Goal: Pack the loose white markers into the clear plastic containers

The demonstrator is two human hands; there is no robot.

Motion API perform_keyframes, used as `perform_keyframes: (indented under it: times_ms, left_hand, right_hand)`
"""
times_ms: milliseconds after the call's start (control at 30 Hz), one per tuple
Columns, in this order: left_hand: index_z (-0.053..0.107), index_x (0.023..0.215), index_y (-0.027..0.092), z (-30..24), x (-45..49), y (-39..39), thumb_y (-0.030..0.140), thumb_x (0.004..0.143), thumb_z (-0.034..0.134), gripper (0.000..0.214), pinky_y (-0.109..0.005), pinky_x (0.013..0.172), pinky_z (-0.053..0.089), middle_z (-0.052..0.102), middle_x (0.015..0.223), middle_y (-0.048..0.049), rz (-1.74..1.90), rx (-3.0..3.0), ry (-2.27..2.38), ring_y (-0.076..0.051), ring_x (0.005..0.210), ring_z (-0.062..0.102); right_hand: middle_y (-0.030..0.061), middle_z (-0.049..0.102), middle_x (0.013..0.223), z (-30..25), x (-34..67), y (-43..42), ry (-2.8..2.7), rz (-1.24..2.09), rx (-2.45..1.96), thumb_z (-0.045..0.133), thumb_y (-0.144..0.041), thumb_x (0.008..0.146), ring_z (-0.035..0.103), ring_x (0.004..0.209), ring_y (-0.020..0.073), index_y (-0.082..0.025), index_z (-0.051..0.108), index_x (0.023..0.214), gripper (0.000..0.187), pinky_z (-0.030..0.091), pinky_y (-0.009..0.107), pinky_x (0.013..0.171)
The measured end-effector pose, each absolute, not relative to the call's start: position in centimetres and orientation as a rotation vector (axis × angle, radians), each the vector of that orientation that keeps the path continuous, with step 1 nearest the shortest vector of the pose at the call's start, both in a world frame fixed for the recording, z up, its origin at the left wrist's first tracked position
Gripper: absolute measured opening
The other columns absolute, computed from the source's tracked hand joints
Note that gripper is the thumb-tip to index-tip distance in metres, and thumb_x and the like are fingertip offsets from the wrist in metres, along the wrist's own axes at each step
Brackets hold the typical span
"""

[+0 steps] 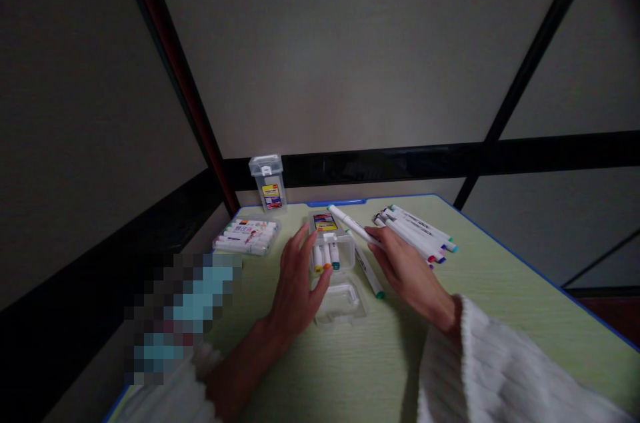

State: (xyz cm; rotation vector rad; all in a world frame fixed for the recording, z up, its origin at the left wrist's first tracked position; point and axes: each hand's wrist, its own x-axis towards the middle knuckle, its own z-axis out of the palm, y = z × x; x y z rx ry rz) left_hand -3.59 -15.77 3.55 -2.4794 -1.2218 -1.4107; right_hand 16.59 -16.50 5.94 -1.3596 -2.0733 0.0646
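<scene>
A see-through plastic box is lying down, with its yellow and dark label facing up. Its clear lid is resting wide open in front of it. Inside, three white markers are lying side by side, showing yellow, orange and green-blue ends. A held white marker is slanting up in the air, its greenish end pointing away to the left.
</scene>
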Motion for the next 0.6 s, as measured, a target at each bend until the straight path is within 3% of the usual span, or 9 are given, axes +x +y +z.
perform_keyframes:
  times_ms: [433,600]
  left_hand:
    - [0.014,0.135,0.024,3.64,-3.63,-16.22,0.024,0.084,0.046,0.06,-0.044,0.1,0.032,0.033,0.132,-0.0122,-1.516,-2.406,-1.183,-0.024,0.124,0.031]
    - [0.021,0.132,0.023,4.06,-3.75,-16.37,0.028,0.084,0.047,0.054,-0.043,0.098,0.033,0.04,0.127,-0.0109,-1.688,-2.399,-1.171,-0.023,0.118,0.038]
  right_hand:
    - [0.0081,0.06,0.086,6.5,16.32,-17.13,-2.243,-0.194,-0.976,0.03,-0.024,0.092,0.057,0.074,0.0174,-0.016,0.05,0.11,0.028,0.045,0.027,0.062]
    - [0.0083,0.061,0.088,6.72,16.29,-17.35,-2.315,-0.249,-0.855,0.029,-0.024,0.093,0.057,0.074,0.0162,-0.014,0.05,0.111,0.03,0.044,0.026,0.061]
